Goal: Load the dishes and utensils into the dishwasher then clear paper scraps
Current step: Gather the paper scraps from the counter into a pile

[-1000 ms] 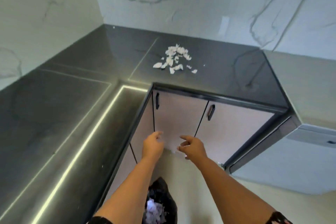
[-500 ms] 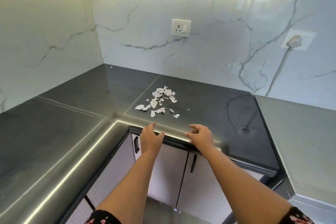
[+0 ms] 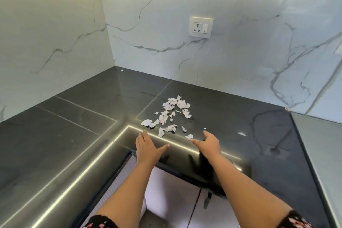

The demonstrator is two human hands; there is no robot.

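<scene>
Several torn white paper scraps (image 3: pixel 169 114) lie scattered on the dark glossy countertop (image 3: pixel 231 126), in a loose pile just beyond the front edge. My left hand (image 3: pixel 148 147) hovers over the counter edge with fingers straight and thumb spread, just short of the nearest scraps. My right hand (image 3: pixel 208 143) is to the right of the pile, fingers relaxed and spread, its thumb next to one small scrap (image 3: pixel 189 136). Neither hand holds anything. No dishes, utensils or dishwasher are in view.
The L-shaped counter runs off to the left (image 3: pixel 46 144). White marble walls rise behind, with a wall socket (image 3: pixel 201 27). White cabinet doors (image 3: pixel 172 198) with a dark handle (image 3: pixel 206 199) sit below the counter. A grey surface (image 3: pixel 322 153) adjoins on the right.
Both hands rose from low in front of the cabinet doors, above a black bin bag, to the counter edge beside the scraps. The view tilted upward and the bag left the frame.
</scene>
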